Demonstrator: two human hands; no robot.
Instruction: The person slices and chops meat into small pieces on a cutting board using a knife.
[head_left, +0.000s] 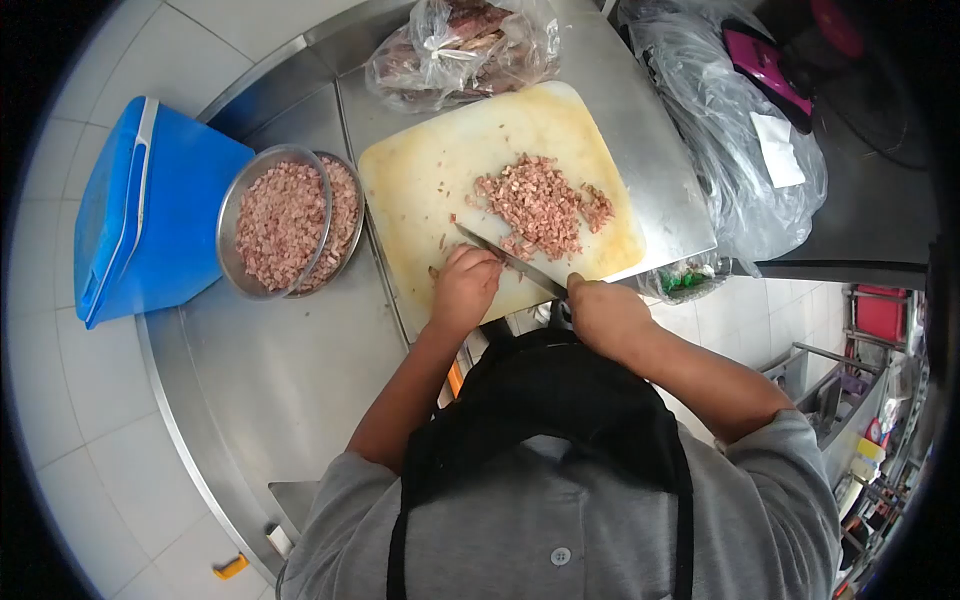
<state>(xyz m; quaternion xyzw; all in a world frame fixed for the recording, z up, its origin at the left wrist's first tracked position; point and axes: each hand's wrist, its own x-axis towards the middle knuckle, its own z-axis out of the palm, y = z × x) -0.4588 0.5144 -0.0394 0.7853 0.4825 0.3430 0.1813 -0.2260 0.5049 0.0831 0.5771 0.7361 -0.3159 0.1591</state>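
Note:
My right hand (608,318) is closed around the handle of a kitchen knife (515,262). The blade points up and left across the near part of a worn, yellowed white cutting board (410,180). Right beside the blade, my left hand (466,288) rests on the board with its fingers curled under. What those fingers hold, if anything, is hidden beneath them. Beyond the knife lies a loose pile of chopped pinkish meat (535,205), with a few small scraps scattered over the board.
Left of the board, a clear bowl (226,235) of chopped meat overlaps a metal bowl (356,232) with more. A blue cooler (190,210) stands farther left. Behind the board sits a plastic bag of meat (465,55). Clear plastic bags (720,150) lie at the right.

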